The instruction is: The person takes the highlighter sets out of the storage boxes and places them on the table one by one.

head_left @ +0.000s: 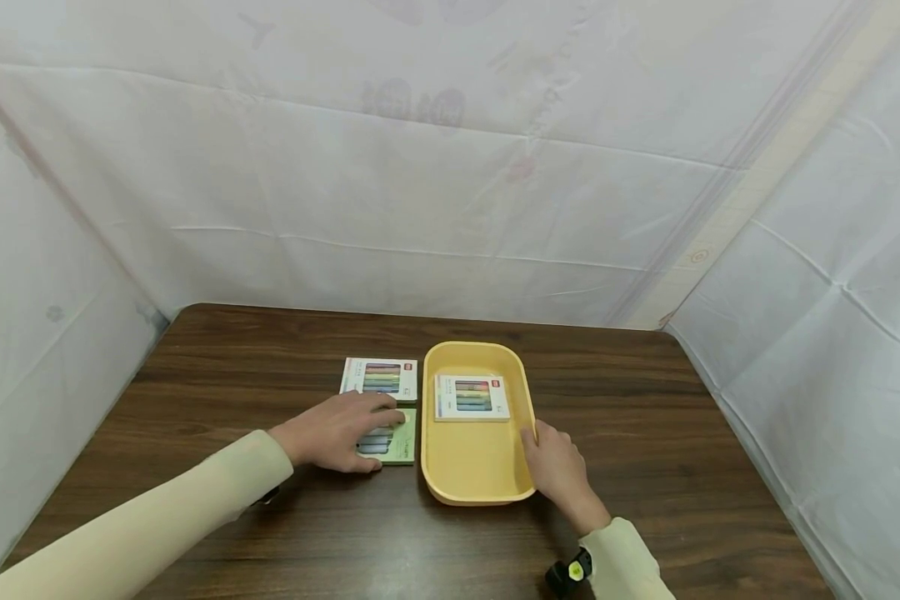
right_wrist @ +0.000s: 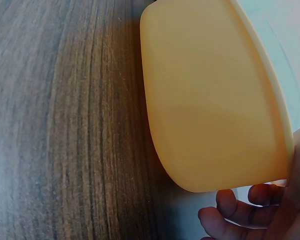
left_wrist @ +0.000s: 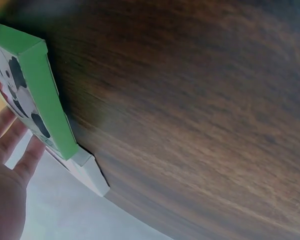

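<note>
My left hand point(head_left: 341, 432) reaches over a green flat box of pens point(head_left: 401, 442), its fingers spread and fairly straight across the top. In the left wrist view the green box point(left_wrist: 47, 95) shows a panda print, and the left fingers point(left_wrist: 29, 159) lie beside it. Part of its face is hidden under the hand. With my right hand point(head_left: 558, 467) I grip the right rim of a yellow plastic tray point(head_left: 480, 467), thumb over the edge and fingers outside. A white box of colored pens point(head_left: 472, 398) lies inside the tray.
Another white box of pens point(head_left: 378, 377) lies just behind the green one, left of the tray. Everything rests on a dark wood table point(head_left: 270, 533). White sheeting point(head_left: 420, 208) walls off the back and both sides.
</note>
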A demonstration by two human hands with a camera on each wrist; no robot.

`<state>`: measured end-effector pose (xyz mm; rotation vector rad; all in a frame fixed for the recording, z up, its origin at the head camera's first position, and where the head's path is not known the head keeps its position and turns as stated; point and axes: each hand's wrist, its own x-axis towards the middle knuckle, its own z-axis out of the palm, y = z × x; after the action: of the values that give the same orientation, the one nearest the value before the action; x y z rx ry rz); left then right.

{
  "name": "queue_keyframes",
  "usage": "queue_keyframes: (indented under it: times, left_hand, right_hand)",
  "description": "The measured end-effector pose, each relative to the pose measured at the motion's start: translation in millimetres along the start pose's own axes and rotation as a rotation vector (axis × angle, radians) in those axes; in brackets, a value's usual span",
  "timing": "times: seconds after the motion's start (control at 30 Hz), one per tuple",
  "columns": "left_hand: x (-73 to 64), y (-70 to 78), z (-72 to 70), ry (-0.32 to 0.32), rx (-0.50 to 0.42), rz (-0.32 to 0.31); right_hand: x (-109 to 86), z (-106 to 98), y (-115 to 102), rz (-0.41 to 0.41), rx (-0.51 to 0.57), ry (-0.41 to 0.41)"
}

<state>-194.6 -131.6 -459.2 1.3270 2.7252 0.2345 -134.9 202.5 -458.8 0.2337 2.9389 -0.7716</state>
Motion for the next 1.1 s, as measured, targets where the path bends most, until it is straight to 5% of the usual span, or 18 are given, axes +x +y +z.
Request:
queue_keyframes:
  times: [0.6, 1.1]
  left_hand:
    - [-3.7, 5.2, 1.3, -0.015, -0.028, -0.034]
    - [-13.8, 24.4, 8.3, 0.051, 0.124, -0.001]
  right_hand:
    - [1.0, 0, -1, 0.011, 0.015, 0.003]
    - [0.6, 1, 1, 0.005, 0.016, -0.003]
